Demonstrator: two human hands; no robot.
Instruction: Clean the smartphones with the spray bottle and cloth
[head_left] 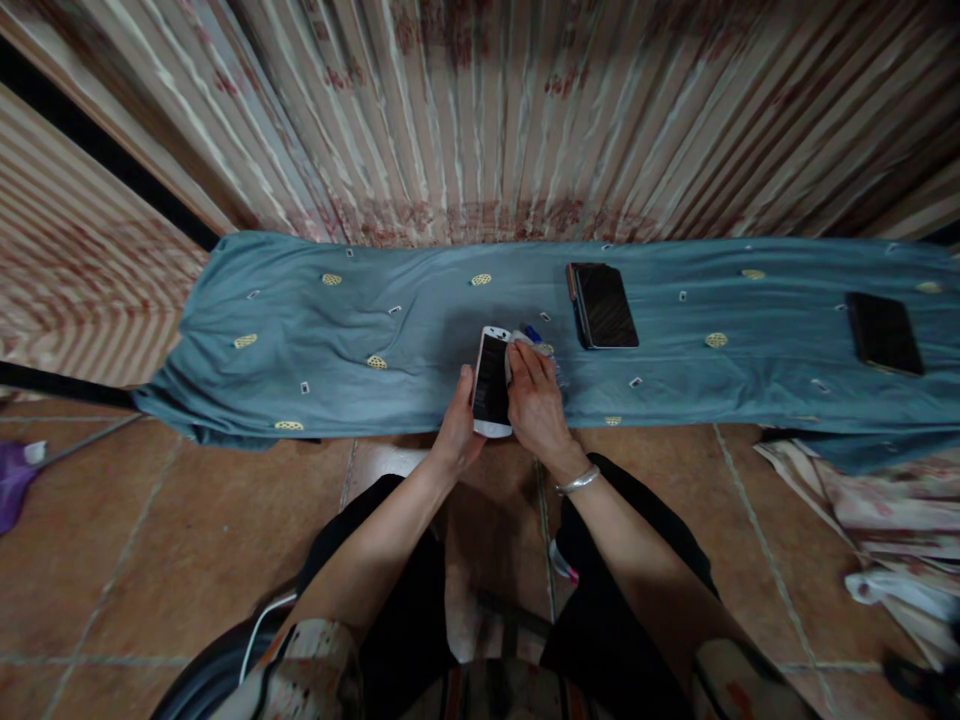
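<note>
My left hand (459, 425) grips a white smartphone (493, 385) by its left edge, thumb along the side, dark screen facing up. The phone is held over the front part of the blue cloth (427, 350). My right hand (538, 402), with a silver bangle at the wrist, lies against the phone's right side. Its fingers are pressed together at the screen's edge, around something pale that they mostly cover. Just beyond those fingers shows a small blue object (533, 334) with clear material beside it; its kind is unclear.
A stack of dark flat devices (604, 305) rests on the cloth to the right. Farther right is another dark flat device (885, 333). A pleated curtain (480, 120) hangs behind the covered surface. My knees are at its front edge, above a tiled floor (247, 530).
</note>
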